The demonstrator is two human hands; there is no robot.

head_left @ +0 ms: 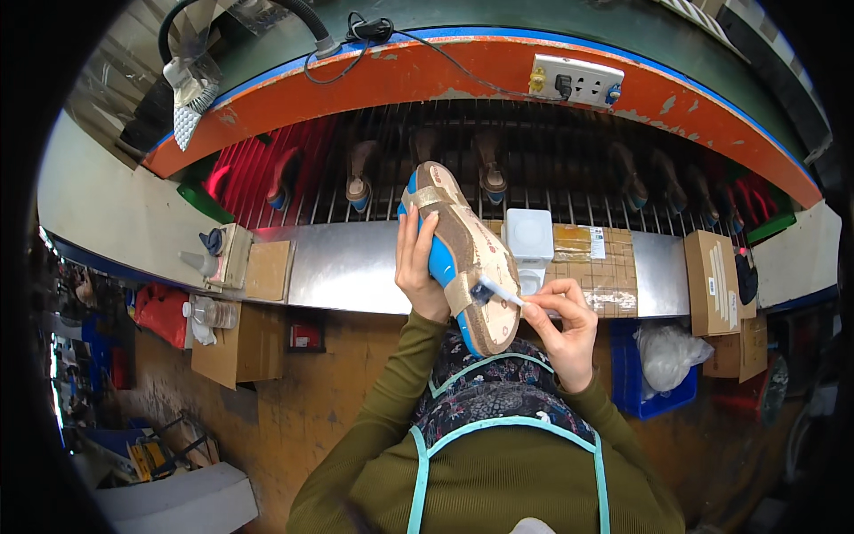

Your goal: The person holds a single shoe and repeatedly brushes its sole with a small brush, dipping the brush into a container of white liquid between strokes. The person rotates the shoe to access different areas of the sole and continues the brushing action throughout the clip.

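A shoe upper on a blue last point(485, 254) is held up in front of me, its pale underside with a brown rim turned toward me. My left hand point(418, 267) wraps around its left side, fingers spread over the blue last and the strap. Between the thumb and fingers of my right hand point(567, 327) is a white-handled brush point(503, 293), whose dark bristles lie at the rim of the underside near the lower strap. Just right of the shoe stands a white plastic container point(529, 236); how far it is filled does not show.
Beyond the metal ledge point(342, 260), several shoes on lasts point(358, 176) lie on a rack of rods under an orange-framed machine point(445, 76). Cardboard point(609, 271) covers the ledge at right. A blue bin point(629, 374) holds a plastic bag. At left stand a cardboard box point(236, 343) and a clear bottle point(212, 312).
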